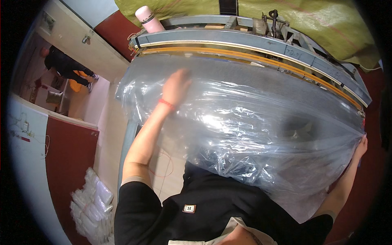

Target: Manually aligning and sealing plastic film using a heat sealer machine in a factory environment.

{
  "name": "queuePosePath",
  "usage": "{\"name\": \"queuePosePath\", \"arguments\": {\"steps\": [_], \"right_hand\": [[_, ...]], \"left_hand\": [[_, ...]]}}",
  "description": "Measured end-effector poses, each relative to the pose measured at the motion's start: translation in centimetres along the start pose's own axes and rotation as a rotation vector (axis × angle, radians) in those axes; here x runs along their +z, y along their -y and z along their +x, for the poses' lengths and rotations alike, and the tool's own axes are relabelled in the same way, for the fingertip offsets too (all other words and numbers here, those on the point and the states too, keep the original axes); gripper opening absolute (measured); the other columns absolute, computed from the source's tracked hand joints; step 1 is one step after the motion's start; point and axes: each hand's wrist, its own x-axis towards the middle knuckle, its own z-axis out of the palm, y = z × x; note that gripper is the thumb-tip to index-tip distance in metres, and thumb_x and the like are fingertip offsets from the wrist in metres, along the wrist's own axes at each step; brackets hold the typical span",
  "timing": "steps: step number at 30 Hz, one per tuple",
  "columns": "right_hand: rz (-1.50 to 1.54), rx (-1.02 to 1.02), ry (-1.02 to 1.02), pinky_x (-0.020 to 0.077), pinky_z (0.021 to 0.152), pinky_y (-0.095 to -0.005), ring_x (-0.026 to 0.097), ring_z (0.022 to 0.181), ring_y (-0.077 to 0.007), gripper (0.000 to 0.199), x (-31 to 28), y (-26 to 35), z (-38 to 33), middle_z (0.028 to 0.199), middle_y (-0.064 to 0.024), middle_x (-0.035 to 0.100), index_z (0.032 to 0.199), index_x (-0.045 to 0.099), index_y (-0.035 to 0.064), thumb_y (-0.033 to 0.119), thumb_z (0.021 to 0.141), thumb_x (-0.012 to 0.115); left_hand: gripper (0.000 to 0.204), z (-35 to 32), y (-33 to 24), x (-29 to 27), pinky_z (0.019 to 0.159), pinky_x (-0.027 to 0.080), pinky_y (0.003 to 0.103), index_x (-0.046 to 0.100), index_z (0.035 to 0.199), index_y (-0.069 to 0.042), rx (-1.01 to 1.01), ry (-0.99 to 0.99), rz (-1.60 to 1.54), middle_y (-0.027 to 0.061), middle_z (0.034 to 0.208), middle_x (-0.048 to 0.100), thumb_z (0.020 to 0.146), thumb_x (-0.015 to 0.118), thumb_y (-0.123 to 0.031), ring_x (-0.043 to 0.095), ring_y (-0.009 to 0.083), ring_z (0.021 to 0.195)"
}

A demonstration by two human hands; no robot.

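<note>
A large sheet of clear plastic film (241,122) spreads across the machine bed in front of me and hangs down against my black shirt. Far to the right, my right hand (361,148) is closed on the film's edge, pulling creases that run toward it. My left hand (176,87), with a red cord at the wrist, is over the film's left part, near the far side. Its fingers are smeared by motion, so I cannot tell whether they grip the film or rest on it.
Beyond the film runs a curved-looking grey metal frame (245,38) with orange strips (228,52). A pink bottle (149,19) stands at its left end. Bundled clear bags (94,206) lie on the floor at lower left. Another person (67,65) is past the doorway.
</note>
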Motion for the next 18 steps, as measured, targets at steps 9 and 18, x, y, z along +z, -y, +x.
{"name": "queuePosePath", "arguments": {"steps": [9, 18], "right_hand": [[0.382, 0.139, -0.064, 0.0423, 0.075, -0.0247, 0.054, 0.082, -0.013, 0.029, -4.0, 4.5, 2.0, 0.09, -0.0035, 0.06, 0.099, 0.059, 0.0011, 0.025, 0.083, 0.055], [0.101, -0.095, -0.13, 0.0407, 0.067, -0.027, 0.051, 0.071, -0.0136, 0.029, 14.3, 15.0, -1.9, 0.075, -0.0065, 0.058, 0.083, 0.059, 0.0001, 0.029, 0.084, 0.052]], "left_hand": [[0.012, 2.8, 1.9, 0.3, 0.067, 0.042, 0.032, 0.051, 0.086, -0.002, -0.177, -0.2, -0.292, 0.0075, 0.071, 0.053, 0.077, 0.052, -0.01, 0.051, 0.0232, 0.071], [0.014, 8.7, 14.6, 4.6, 0.05, 0.034, 0.019, 0.051, 0.079, -0.006, -0.419, -0.441, -0.637, -0.003, 0.063, 0.046, 0.085, 0.049, -0.018, 0.04, 0.0043, 0.057]]}}
